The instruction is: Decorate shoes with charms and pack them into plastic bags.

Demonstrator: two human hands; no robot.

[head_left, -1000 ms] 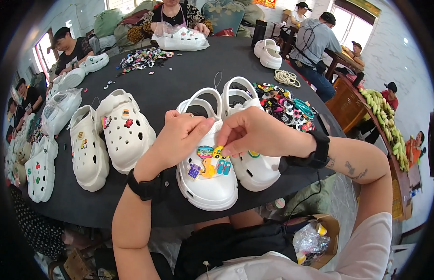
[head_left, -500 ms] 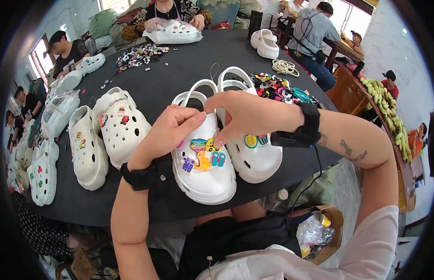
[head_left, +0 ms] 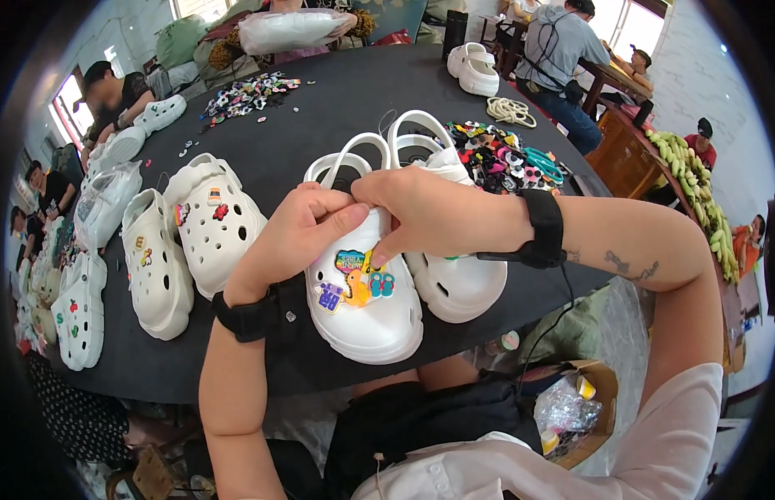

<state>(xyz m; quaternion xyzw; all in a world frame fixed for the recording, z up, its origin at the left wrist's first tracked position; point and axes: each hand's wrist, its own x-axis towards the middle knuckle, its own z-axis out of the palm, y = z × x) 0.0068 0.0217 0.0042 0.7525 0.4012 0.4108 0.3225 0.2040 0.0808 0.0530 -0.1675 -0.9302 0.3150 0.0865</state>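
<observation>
A white clog (head_left: 366,329) lies toe toward me at the table's near edge, with several colourful charms (head_left: 355,283) on its top, among them an orange duck and blue flip-flops. My left hand (head_left: 308,229) grips the clog's upper left side, its fingers curled at the foot opening. Across the opening's other side, my right hand (head_left: 433,212) has its thumb pressed by a yellow charm (head_left: 372,262), partly covering it; its other fingertips are hidden. Both hands meet at the opening's rim. A second white clog (head_left: 464,290) sits just right, partly behind my right hand.
Decorated cream clogs (head_left: 158,267) stand to the left. A charm pile (head_left: 500,158) lies beyond my right hand, another pile (head_left: 250,96) farther back. Coiled cord (head_left: 511,112) and white clogs (head_left: 475,71) are far right. A cardboard box (head_left: 591,417) stands below the table. Other people sit around.
My right hand has shifted slightly left and down, its thumb covering more of the yellow charm. Across the table, a person has lifted and turned the plastic-wrapped clog.
</observation>
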